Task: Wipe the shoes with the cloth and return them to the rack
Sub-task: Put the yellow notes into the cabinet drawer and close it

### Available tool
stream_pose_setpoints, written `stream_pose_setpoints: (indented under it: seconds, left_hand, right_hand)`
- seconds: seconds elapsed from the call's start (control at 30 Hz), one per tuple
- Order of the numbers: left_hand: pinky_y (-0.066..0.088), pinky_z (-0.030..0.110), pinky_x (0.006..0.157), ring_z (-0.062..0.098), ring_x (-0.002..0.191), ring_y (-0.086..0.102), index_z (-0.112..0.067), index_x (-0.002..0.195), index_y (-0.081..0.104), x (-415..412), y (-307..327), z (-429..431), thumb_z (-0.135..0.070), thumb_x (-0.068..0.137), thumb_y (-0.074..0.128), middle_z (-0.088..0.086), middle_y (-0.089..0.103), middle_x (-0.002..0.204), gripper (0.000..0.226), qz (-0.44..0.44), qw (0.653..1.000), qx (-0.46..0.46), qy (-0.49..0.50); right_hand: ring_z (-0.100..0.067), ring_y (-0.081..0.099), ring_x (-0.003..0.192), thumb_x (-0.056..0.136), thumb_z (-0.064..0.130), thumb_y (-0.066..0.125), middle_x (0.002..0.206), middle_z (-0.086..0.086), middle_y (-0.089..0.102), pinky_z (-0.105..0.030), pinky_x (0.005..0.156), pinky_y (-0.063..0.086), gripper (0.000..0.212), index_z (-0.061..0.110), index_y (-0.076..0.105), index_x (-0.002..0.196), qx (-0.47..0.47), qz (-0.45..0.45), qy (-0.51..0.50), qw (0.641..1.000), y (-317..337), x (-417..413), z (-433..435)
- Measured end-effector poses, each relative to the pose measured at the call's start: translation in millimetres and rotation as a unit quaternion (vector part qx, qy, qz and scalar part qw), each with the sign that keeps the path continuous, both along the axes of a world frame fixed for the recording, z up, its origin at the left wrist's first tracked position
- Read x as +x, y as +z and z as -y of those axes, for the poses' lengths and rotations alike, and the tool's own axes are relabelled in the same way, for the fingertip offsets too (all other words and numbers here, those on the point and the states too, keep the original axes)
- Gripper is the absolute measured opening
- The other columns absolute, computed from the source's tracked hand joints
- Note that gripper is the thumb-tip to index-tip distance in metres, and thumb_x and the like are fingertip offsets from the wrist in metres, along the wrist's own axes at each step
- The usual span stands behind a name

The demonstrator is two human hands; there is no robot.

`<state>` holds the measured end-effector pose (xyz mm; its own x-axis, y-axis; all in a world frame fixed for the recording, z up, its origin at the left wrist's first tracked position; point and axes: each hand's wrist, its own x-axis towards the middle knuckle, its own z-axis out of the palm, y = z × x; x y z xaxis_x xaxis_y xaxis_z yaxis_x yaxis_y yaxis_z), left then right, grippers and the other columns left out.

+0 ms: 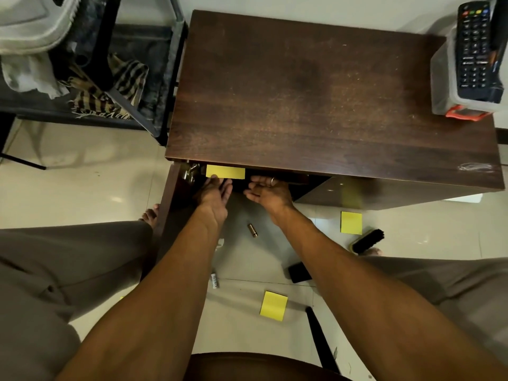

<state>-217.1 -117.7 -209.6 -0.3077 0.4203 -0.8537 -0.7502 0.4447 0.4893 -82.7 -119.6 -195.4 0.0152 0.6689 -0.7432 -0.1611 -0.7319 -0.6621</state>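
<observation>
Head view, looking straight down: both bare forearms reach forward into the dark opening under the top of a dark brown wooden cabinet (316, 86). The left hand (214, 192) is flat, fingers straight and pressed together, its fingertips touching the lower edge of a flat yellow rectangular piece (225, 171) that sits just under the cabinet's front edge. The right hand (270, 191) lies just beside it, fingers loosely spread and holding nothing, a ring on one finger. The inside is too dark to tell whether shoes stand there.

Yellow pieces number three: the one at the opening and two on the floor (351, 222) (273, 306). One black-bristled shoe brush (367, 240) and one small brass cylinder (252, 230) also lie on the floor. One black remote control (474, 48) rests in a clear plastic box on the cabinet's far right corner.

Glossy cream floor tiles (90, 182) run beneath; a black metal shelf to the left holds a brown-and-black striped cloth (123, 81).
</observation>
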Motion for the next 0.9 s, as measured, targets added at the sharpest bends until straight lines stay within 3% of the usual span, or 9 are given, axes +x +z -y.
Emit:
stream_pose_setpoints:
  seconds: [0.23,0.33,0.43,0.5,0.57,0.63,0.7,0.77,0.9]
  left_hand:
    - [0.053,0.016,0.05,0.012,0.072,0.067,-0.012,0.126,0.057,20.1,-3.4,24.9,-0.015,0.107,0.049,0.006,0.065,0.11,0.021,-0.018,0.999,-0.02,0.027]
    - [0.039,0.018,0.035,0.012,0.044,0.056,-0.009,0.105,0.059,62.0,-20.9,54.4,0.0,0.103,0.048,0.016,0.062,0.093,0.014,-0.066,0.992,-0.055,-0.09]
    - [0.04,0.02,0.04,0.019,0.054,0.056,-0.011,0.108,0.056,100.0,-40.4,88.6,0.008,0.098,0.051,0.015,0.063,0.086,0.022,-0.069,0.96,-0.046,-0.269]
    - [0.054,0.029,0.059,0.03,0.075,0.068,-0.016,0.104,0.062,117.5,-64.0,113.9,0.003,0.094,0.06,0.017,0.069,0.101,0.022,-0.12,0.867,-0.041,-0.482]
    - [0.053,0.033,0.088,0.032,0.109,0.067,-0.017,0.112,0.068,120.4,-87.9,138.2,-0.008,0.09,0.067,0.011,0.069,0.121,0.023,-0.205,0.678,-0.046,-0.704]
    - [0.051,0.029,0.096,0.025,0.117,0.064,-0.02,0.121,0.067,118.0,-109.1,154.4,-0.019,0.088,0.071,0.003,0.067,0.129,0.033,-0.244,0.522,-0.051,-0.816]
    - [0.051,0.032,0.098,0.022,0.117,0.063,-0.024,0.122,0.063,116.1,-128.1,164.2,-0.027,0.088,0.073,0.002,0.065,0.13,0.036,-0.252,0.441,-0.031,-0.861]
    - [0.048,0.032,0.1,0.022,0.122,0.058,-0.024,0.127,0.059,116.4,-144.6,171.6,-0.032,0.089,0.074,0.002,0.06,0.133,0.042,-0.267,0.39,-0.004,-0.881]
    - [0.046,0.039,0.096,0.027,0.129,0.046,-0.02,0.132,0.05,120.6,-171.8,192.1,-0.044,0.087,0.074,0.004,0.046,0.138,0.057,-0.337,0.228,0.04,-0.913]
  right_hand:
    - [-0.013,0.062,0.062,0.101,-0.008,0.049,0.093,-0.009,0.064,-0.018,0.054,0.052,0.026,-0.004,0.064,0.121,-0.012,0.066,0.04,0.997,-8.9,33.0,21.3]
    - [-0.012,0.063,0.063,0.097,-0.01,0.05,0.091,-0.01,0.062,-0.017,0.053,0.053,0.027,0.0,0.065,0.117,-0.029,0.079,0.023,0.996,-23.2,66.7,36.0]
    - [-0.01,0.063,0.06,0.095,-0.014,0.048,0.086,-0.008,0.063,-0.018,0.053,0.051,0.031,-0.007,0.064,0.121,-0.044,0.111,0.002,0.993,-43.1,101.9,52.6]
    - [-0.009,0.057,0.046,0.095,-0.015,0.038,0.078,-0.007,0.059,-0.017,0.045,0.041,0.033,-0.004,0.063,0.112,-0.08,0.119,-0.046,0.989,-58.2,126.3,63.9]
    - [-0.016,0.05,0.052,0.083,-0.013,0.035,0.07,-0.004,0.057,-0.022,0.05,0.035,0.031,0.007,0.058,0.086,-0.128,0.136,-0.083,0.979,-74.8,147.5,72.4]
    - [-0.023,0.057,0.066,0.074,-0.001,0.044,0.069,0.001,0.062,-0.03,0.059,0.044,0.024,0.019,0.057,0.071,-0.146,0.228,-0.053,0.961,-110.8,173.4,78.7]
    - [-0.028,0.066,0.081,0.078,0.008,0.045,0.077,0.003,0.067,-0.03,0.074,0.054,0.024,0.021,0.062,0.066,-0.165,0.304,-0.043,0.937,-143.8,194.0,82.7]
    - [-0.019,0.06,0.087,0.086,0.002,0.042,0.082,0.007,0.065,-0.014,0.076,0.046,0.033,0.02,0.065,0.071,-0.165,0.337,-0.025,0.926,-150.1,202.2,82.2]
    - [-0.014,0.061,0.1,0.091,0.003,0.048,0.106,-0.001,0.069,-0.013,0.084,0.039,0.031,0.011,0.073,0.107,-0.154,0.364,-0.017,0.918,-166.7,215.7,79.1]
